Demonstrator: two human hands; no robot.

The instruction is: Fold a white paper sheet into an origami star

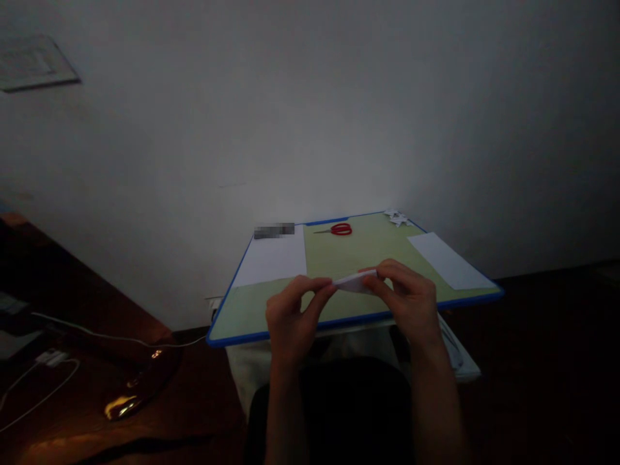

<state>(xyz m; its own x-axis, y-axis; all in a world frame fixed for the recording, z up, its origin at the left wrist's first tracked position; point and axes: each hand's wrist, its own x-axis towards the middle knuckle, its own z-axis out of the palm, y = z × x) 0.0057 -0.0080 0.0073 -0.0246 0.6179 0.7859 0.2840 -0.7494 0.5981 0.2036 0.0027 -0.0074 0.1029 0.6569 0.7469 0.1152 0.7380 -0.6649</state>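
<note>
Small folded strip of white paper point(353, 283): held over the near middle of the pale green, blue-rimmed tabletop point(361, 248). Left hand point(294, 316): thumb and forefinger pinch the strip's left tip. Right hand point(411, 298): thumb and fingers pinch its right end.

Scissors with red looped handles and slim metal blades point(341, 229): lying at the far middle, blades toward the left. Large white paper sheet point(274, 261): flat, far left; a pixelated grey oblong point(274, 230), identity unclear, at its far edge. Loose heap of white paper scraps point(398, 218): far right corner. Second, narrower-looking white paper sheet point(450, 261): flat along the right edge, beyond the right hand.
</note>
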